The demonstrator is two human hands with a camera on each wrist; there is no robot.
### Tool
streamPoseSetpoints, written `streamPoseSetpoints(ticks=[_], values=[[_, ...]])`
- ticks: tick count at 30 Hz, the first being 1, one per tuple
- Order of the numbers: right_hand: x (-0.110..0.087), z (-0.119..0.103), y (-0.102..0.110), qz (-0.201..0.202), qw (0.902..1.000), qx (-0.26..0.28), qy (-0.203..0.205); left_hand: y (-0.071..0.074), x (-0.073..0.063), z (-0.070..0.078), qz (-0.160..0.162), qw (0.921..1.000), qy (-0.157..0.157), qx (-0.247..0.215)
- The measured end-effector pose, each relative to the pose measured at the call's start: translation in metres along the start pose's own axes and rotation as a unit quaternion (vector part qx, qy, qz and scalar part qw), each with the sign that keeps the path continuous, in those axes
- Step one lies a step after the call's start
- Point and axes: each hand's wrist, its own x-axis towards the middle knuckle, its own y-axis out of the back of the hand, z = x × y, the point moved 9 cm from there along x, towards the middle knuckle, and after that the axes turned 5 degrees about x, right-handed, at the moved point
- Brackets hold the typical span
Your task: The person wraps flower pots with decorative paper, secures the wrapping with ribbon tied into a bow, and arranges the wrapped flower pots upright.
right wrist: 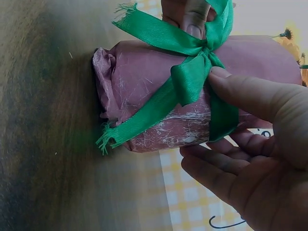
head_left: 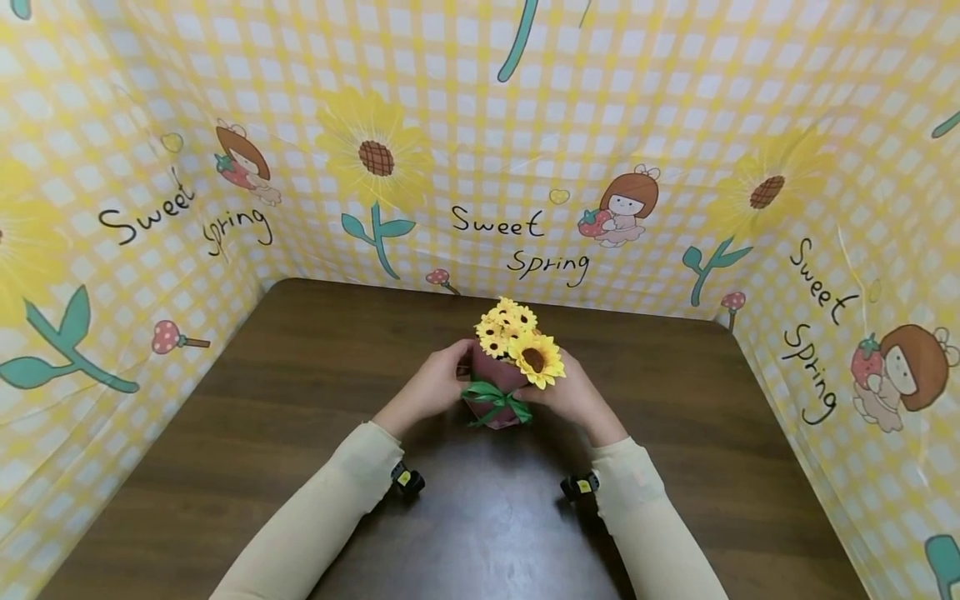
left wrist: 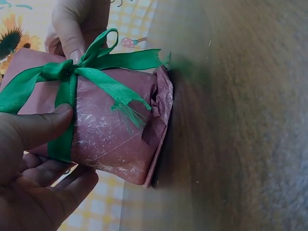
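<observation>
A small bouquet (head_left: 498, 372) stands upright between both hands, wrapped in dusky maroon paper with yellow sunflowers (head_left: 534, 360) at its top. A green ribbon (left wrist: 106, 60) is tied in a bow round the wrapping. My left hand (head_left: 435, 383) holds the left side, its thumb on the ribbon band and its fingers curled behind the paper. From the other side my right hand (head_left: 576, 396) grips it, thumb beside the knot in the right wrist view. Scuffed white marks and a crumpled lower edge (right wrist: 104, 84) show on the paper. In both wrist views this edge is close to the table.
The dark brown wooden table (head_left: 300, 500) lies under the hands. Yellow checked cloth (head_left: 480, 150) with printed flowers and lettering walls off the back and both sides. The bouquet is nearer the back cloth than the front of the table.
</observation>
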Motion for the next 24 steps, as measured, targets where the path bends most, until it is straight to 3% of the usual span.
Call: streamPoseSetpoints(ticks=[7, 15, 24], values=[[0.0, 0.008, -0.002, 0.0, 0.9999, -0.007, -0.013, -0.004, 0.002, -0.003, -0.003, 1.0, 0.002, -0.002], [-0.002, 0.02, -0.005, 0.001, 0.9983, 0.03, -0.05, -0.007, 0.002, -0.008, -0.008, 0.9998, 0.0, 0.017], [0.0, 0.021, -0.003, 0.005, 0.9992, 0.006, -0.039, -0.007, 0.005, -0.005, -0.006, 0.9991, -0.007, 0.041]])
